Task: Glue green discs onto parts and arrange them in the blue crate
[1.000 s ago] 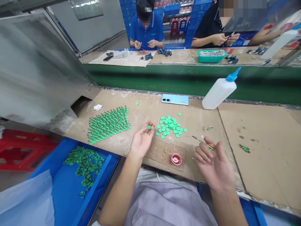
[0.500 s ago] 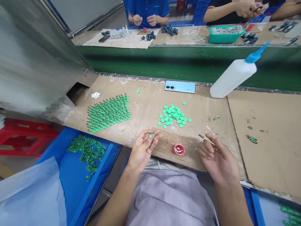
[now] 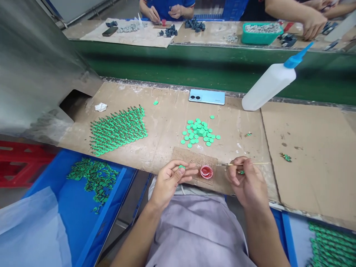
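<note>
My left hand (image 3: 171, 180) pinches a small green disc (image 3: 181, 167) between thumb and fingers. My right hand (image 3: 247, 181) is closed around a thin brush (image 3: 226, 164), whose dark tip points left. A small green and yellowish piece (image 3: 240, 172) also shows among the right fingers. Between the hands a small cup of red liquid (image 3: 206, 171) rests on a brown cardboard piece (image 3: 178, 152). Just beyond it lies a loose pile of green discs (image 3: 200, 132).
Rows of green discs with dark upright parts (image 3: 118, 129) stand at left. A pale blue phone (image 3: 207, 97) and a tilted white bottle (image 3: 268, 87) lie along the back. Blue trays (image 3: 83, 207) with green pieces flank me. Two co-workers' hands (image 3: 313, 24) work across the green divider.
My right hand has turned the brush to lie nearly level, its tip nearer the red cup. The left hand still holds the disc. The whole view has shifted slightly.
</note>
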A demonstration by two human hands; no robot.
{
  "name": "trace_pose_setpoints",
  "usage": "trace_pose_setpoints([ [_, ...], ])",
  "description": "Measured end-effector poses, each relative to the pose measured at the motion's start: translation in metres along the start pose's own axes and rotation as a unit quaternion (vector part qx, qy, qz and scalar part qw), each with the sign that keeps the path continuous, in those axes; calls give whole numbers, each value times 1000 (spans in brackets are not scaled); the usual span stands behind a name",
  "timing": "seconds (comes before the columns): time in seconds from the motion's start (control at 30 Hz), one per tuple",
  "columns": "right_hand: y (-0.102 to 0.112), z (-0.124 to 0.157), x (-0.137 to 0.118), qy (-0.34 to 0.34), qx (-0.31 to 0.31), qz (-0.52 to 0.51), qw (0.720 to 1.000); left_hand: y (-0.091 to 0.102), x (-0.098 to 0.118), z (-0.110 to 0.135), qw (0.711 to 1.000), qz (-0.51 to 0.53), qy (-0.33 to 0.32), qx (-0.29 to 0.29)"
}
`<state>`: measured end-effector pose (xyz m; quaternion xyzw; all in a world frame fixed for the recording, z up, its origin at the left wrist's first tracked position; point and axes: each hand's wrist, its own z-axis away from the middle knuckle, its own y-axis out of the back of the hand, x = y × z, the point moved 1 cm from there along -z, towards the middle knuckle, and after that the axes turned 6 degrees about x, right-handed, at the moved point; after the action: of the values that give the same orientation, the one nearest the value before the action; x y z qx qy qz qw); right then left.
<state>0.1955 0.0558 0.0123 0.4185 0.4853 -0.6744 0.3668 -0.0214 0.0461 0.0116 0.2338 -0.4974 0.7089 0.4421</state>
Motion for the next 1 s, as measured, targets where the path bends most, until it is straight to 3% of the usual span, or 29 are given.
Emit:
trace_pose_setpoints([
  [0.27, 0, 11, -1, 141, -2, 135, 981, -7, -8, 3, 995, -45, -41, -74],
  [0.4, 1, 14, -2, 187, -22, 192, 963, -10, -12, 4, 993, -73, -38, -84],
  [0.53, 3, 12, 0, 222, -61, 264, 937, -8, -15, 4, 989, -135, -41, -45],
  [0.7, 2, 7, 4, 254, -94, 349, 897, -6, -20, 2, 970, -220, -99, 24],
  [1.0, -16, 1, 0, 294, -133, 418, 849, 1, -29, -3, 968, -223, -110, 20],
])
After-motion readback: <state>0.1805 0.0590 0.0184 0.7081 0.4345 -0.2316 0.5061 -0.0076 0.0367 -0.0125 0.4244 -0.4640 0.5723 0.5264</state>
